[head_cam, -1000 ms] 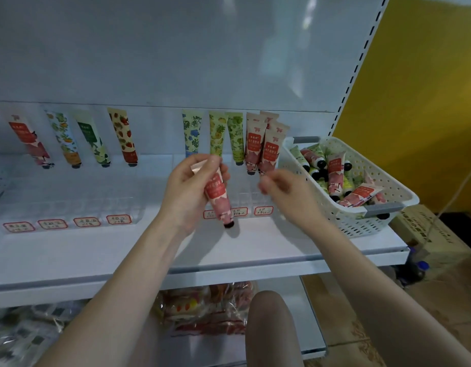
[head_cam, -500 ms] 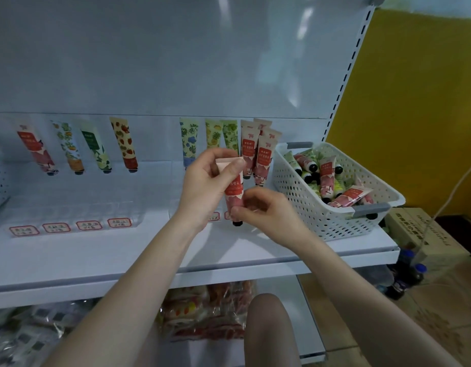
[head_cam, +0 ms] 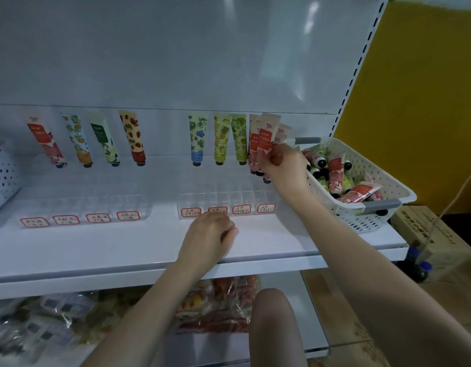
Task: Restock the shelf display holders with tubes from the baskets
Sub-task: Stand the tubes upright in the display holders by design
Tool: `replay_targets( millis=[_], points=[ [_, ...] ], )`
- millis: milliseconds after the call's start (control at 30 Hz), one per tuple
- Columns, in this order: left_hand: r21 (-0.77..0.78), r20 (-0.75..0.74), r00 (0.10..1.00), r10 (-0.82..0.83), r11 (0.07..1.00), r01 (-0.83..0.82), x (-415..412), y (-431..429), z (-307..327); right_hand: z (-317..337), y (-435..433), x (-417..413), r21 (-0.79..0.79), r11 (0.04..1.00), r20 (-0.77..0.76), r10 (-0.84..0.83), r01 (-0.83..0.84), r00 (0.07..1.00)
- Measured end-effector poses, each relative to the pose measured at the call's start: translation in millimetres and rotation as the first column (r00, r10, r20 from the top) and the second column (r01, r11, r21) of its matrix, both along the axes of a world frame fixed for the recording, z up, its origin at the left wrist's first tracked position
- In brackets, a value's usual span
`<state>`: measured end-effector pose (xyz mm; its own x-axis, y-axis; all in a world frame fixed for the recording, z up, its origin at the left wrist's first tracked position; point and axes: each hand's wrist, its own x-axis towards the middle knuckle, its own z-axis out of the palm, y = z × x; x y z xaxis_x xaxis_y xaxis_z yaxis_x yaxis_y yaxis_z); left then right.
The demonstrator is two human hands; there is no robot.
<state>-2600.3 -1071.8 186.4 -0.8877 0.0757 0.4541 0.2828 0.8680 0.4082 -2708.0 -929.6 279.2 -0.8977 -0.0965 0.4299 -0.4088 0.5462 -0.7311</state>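
Pink tube [head_cam: 265, 136], handed over from the left grip [head_cam: 210, 234], is now pinched by the right grip [head_cam: 282, 164] at the far-right row of the clear holder [head_cam: 223, 193], while the left grip rests empty and slack on the shelf [head_cam: 96, 247]; seating it likely comes next.

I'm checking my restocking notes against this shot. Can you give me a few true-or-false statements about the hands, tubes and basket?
1. The right hand pinches a pink tube at the right end of the right holder. True.
2. The left hand holds a tube. False: it rests on the shelf, holding nothing.
3. The basket on the right is empty. False: loose tubes lie in it.
4. Four patterned tubes stand at the back of the left holder. True.
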Motion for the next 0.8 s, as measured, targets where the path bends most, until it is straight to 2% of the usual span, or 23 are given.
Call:
replay_targets(
  millis=[367,500,800],
  points=[
    [-0.020,0.010,1.000,0.018,1.000,-0.018,2.8,-0.4,1.2,-18.8,-12.6,1.7,0.067,0.991,0.018,-0.115,0.113,0.993],
    [-0.007,0.023,0.999,0.024,1.000,-0.024,2.3,-0.5,0.6,-18.2,-14.5,-0.5,0.062,0.992,0.043,-0.116,0.113,0.992],
    [0.005,-0.037,0.999,0.009,1.000,-0.009,1.5,-2.5,-2.6,-14.6,-14.1,-3.7,0.183,0.977,0.071,-0.125,0.111,0.990]
  ],
)
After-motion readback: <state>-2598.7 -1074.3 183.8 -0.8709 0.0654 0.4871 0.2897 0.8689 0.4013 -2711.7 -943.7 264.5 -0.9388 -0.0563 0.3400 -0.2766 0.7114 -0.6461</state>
